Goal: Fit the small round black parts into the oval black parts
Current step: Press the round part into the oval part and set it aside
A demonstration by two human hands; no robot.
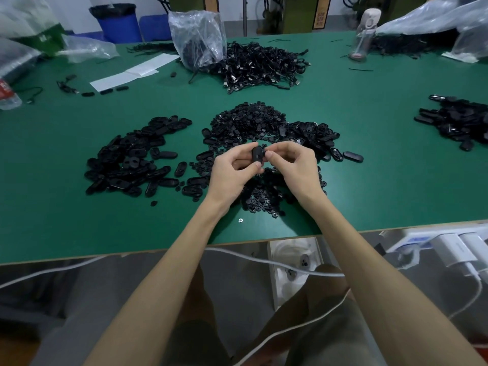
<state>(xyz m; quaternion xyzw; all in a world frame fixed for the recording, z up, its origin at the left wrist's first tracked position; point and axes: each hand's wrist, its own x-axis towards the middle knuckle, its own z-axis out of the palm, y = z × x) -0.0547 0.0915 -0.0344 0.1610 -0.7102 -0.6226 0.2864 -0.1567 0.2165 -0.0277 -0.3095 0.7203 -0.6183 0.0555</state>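
While both hands hung over the green bench (369,167), the left hand (232,167) held one oval black part (257,155) in its curled fingers (241,150). The right hand (293,162) pinched the same part from the other side. Small round black parts (250,120) lay in a heap just past the fingers, and a pile of oval parts (132,159) lay left of them.

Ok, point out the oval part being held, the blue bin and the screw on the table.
oval part (256,155): head view, on its visible black face.
blue bin (120,27): head view, on its front wall.
screw (240,220): head view, on its head.
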